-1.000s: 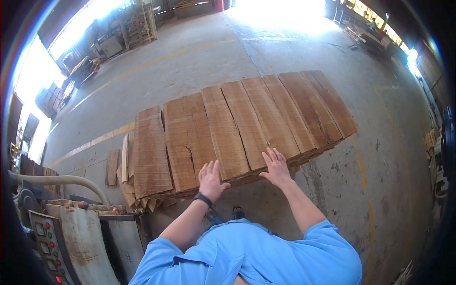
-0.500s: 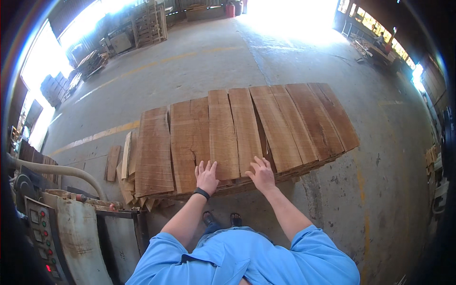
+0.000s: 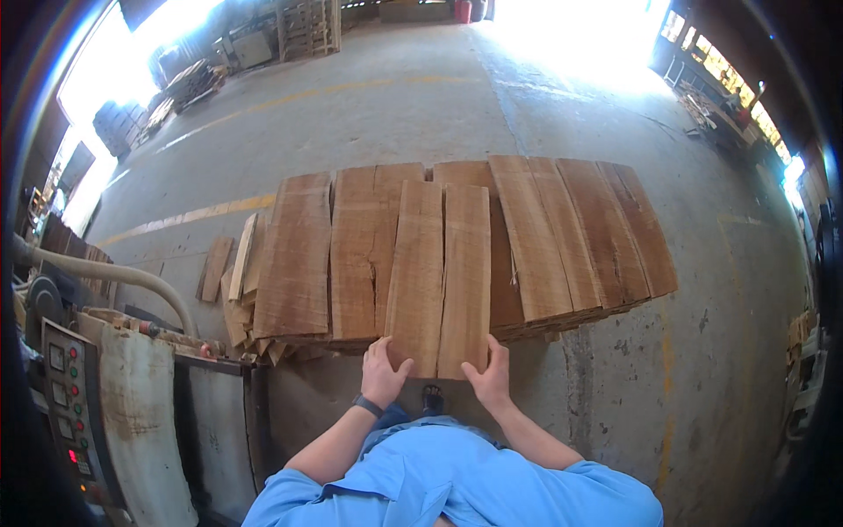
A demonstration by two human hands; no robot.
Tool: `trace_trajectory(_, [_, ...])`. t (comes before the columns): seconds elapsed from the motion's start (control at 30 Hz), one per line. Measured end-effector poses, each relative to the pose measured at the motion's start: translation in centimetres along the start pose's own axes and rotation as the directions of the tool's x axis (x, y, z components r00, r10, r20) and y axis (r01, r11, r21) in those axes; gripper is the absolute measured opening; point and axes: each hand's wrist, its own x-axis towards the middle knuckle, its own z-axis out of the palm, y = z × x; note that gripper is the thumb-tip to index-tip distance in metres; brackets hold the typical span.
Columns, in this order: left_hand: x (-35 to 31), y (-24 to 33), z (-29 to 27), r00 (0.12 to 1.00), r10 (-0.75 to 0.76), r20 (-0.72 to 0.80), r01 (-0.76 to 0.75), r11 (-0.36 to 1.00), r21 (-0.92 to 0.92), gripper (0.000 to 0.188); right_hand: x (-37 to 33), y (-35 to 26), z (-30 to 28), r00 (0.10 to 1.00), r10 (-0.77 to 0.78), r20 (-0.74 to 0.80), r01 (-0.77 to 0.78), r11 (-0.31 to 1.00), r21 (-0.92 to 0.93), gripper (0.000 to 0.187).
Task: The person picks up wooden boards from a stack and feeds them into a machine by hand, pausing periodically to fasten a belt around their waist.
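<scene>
Two narrow brown wooden boards lie side by side on top of the stack, a left board and a right board. Their near ends stick out past the stack's front edge toward my body. My left hand grips the outer edge of the left board near that end, thumb on top. On the opposite side, my right hand holds the right board's outer edge the same way. A thin dark gap runs between the two boards. The fingers underneath are hidden.
More boards form the stack's top layer, including a cracked board at left and wide boards at right. Offcuts lie by its left end. A control panel and a hose are at lower left. Concrete floor surrounds the stack.
Both hands have closed on the outer edges of the two middle boards. These boards have slid toward my body, past the stack's front edge, uncovering boards beneath.
</scene>
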Motion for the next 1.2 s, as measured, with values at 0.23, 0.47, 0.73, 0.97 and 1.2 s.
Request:
trace_trajectory(0.23, [-0.1, -4.8, 3.8, 0.875, -0.379, 0.301, 0.484, 0.678, -0.554, 0.063, 0.7, 1.3, 1.3, 0.929, 0.204, 0.309, -0.361, 0.683, 0.635, 0.068])
trace_trajectory(0.47, [-4.8, -4.7, -2.6, 0.934, -0.302, 0.193, 0.354, 0.703, -0.616, 0.065, -3.3, -2.9, 1.7, 0.938, 0.055, 0.343, -0.282, 0.696, 0.66, 0.063])
trace_trajectory(0.73, [-20.1, -11.9, -8.9, 0.821, -0.56, -0.105, 0.234, 0.5, -0.834, 0.069, -6.7, -10.7, 10.8, 0.747, -0.234, 0.623, -0.207, 0.808, 0.552, 0.074])
trace_trajectory(0.97, [-36.5, -18.1, -13.5, 0.508, -0.824, -0.25, 0.203, 0.397, -0.895, 0.068, -15.6, -20.3, 23.7, 0.396, -0.316, 0.862, -0.158, 0.901, 0.403, 0.074])
trace_trajectory(1.2, [-49.7, -23.4, -11.3, 0.195, -0.949, -0.247, 0.138, 0.276, -0.951, 0.063, -26.0, -21.8, 35.4, 0.032, -0.285, 0.958, -0.137, 0.948, 0.287, 0.08])
